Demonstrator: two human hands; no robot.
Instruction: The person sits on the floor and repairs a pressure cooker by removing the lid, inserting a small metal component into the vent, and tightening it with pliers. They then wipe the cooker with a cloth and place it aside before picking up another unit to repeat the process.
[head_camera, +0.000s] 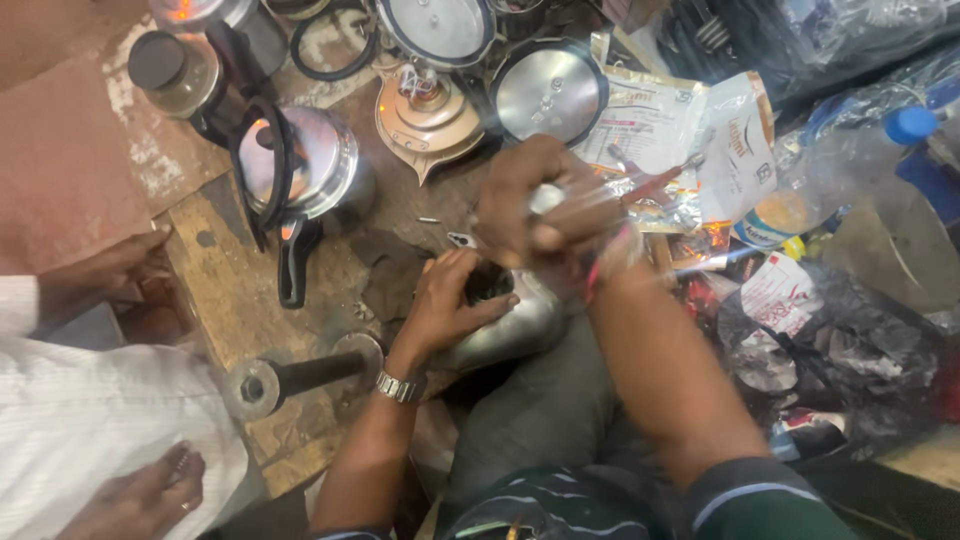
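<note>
At far left, another person's hand (120, 265) rests on the worn wooden board (225, 290). Right of it lies a shiny steel pot (310, 165) with a black handle. At centre, the left hand (450, 300) grips a rounded metal vessel (510, 325) (partly hidden); above, the right hand (545, 200) is clamped on a blurred silvery tool (547, 197).

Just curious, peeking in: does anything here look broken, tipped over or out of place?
Yes. A steel pot with a black handle lies tipped on its side on the worn workbench. A loose black rubber ring and a separate lid lie scattered behind it, beside torn packets.
</note>
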